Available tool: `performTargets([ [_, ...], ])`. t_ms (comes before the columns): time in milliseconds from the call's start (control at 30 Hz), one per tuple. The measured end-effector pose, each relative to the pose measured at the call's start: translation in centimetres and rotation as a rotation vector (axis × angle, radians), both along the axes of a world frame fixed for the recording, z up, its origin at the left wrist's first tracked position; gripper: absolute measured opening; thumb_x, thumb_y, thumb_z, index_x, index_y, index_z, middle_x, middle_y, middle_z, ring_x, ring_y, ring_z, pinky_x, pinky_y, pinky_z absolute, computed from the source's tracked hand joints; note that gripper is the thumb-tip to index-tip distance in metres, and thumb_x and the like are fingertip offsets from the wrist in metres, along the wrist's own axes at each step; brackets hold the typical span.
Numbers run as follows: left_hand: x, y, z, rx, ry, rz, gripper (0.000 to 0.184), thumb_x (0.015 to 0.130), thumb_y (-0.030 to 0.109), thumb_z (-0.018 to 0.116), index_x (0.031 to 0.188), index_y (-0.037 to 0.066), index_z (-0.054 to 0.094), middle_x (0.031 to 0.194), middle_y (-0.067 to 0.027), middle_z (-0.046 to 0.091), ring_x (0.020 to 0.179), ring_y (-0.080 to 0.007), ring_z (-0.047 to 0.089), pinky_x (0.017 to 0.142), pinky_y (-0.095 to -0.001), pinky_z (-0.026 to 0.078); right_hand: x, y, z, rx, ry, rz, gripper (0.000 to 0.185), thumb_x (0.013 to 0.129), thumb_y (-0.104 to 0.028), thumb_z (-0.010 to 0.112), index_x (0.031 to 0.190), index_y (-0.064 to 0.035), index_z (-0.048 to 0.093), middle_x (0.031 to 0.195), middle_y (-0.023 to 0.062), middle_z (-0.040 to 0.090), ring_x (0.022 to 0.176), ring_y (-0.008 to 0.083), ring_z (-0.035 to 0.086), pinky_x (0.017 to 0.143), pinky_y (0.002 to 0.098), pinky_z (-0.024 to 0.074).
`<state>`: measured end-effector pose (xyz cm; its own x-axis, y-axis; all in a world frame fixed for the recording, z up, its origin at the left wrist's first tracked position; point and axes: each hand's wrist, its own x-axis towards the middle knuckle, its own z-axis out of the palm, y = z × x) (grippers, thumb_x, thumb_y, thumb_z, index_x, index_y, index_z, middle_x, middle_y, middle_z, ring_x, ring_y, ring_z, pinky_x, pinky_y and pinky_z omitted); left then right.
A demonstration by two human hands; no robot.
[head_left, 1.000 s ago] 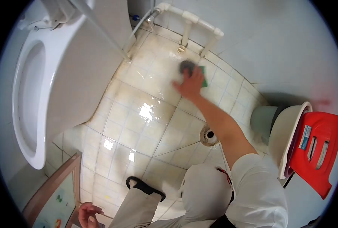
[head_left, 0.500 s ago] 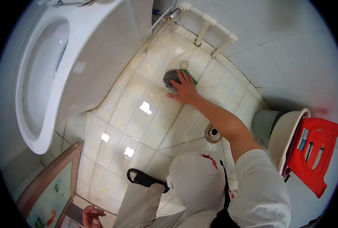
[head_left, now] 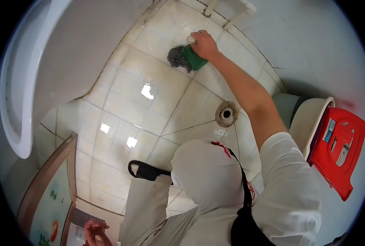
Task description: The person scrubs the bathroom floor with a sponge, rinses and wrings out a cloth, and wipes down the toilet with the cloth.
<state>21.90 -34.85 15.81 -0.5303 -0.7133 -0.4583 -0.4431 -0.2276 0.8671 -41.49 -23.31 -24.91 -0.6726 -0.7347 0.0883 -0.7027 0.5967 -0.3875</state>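
My right hand (head_left: 204,44) reaches to the floor, its fingers closed at a small round pale cap (head_left: 191,39) lying on the tiles. Just beside it, a green scouring pad (head_left: 195,59) and a grey steel wool scrubber (head_left: 177,58) rest on the floor, touching each other and out of the fingers' grip. My left hand (head_left: 95,233) hangs low at the left by my knee, fingers loosely bent and apart, with nothing seen in it. Nearer to me is an open round floor drain (head_left: 226,114) with a dirty rim.
A white toilet or basin-like fixture (head_left: 26,94) stands at the left. Pale pipes (head_left: 239,16) run along the wall. On the right are a cream bucket (head_left: 309,127) and a red plastic stool (head_left: 340,151). A wood-framed glass panel (head_left: 53,197) is at lower left. The floor looks wet.
My right hand has left the steel wool and green pad on the floor and moved to the round cap. The view has shifted, so the room appears higher.
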Motion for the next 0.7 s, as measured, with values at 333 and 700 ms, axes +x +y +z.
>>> performTargets([
  [333,-1.4,-0.1,-0.4,0.026,-0.028,-0.014,0.046,0.100,0.031,0.061,0.135,0.002,0.055,0.118,-0.0105,0.067,0.105,-0.0246,0.062,0.093,-0.0392,0.048,-0.8,2.5,0.6,-0.089,-0.137,-0.166,0.026,0.090,-0.031,0.058,0.091,-0.0079,0.071,0.085,0.0206,0.069,0.081,0.0426,0.065,0.079,0.0481,0.0529],
  [700,-2.0,-1.1,-1.7,-0.023,-0.229,0.002,0.063,0.091,0.044,0.067,0.130,-0.002,0.050,0.102,-0.0058,0.062,0.090,-0.0170,0.057,0.080,-0.0303,0.046,17.8,32.5,0.0,0.116,-0.839,-0.629,0.017,0.089,-0.016,0.070,0.101,-0.0032,0.071,0.075,0.0084,0.072,0.061,0.0144,0.067,0.060,0.0305,0.0531],
])
